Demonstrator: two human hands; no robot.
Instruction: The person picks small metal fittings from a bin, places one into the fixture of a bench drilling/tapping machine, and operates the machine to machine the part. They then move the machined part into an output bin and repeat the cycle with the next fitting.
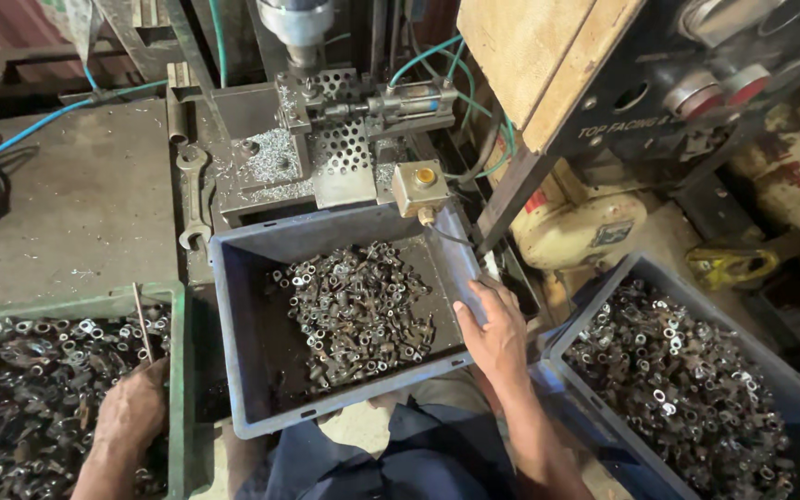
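From the head camera, the right hand [494, 335] grips the right wall of the grey bin [250, 356] of small metal parts [356, 310]. The left hand [131, 414] rests in the green bin [176, 389] (fingers buried, grip unclear).

Grey-blue plastic middle crate [252, 278] with dull silver and brown-black small metal fittings [354, 310]; green plastic crate [176, 389] at left; dark blue crate [793, 389] at right; teal-green air hoses [428, 51]; yellow button box [421, 185]; dark blue trousers [409, 458].
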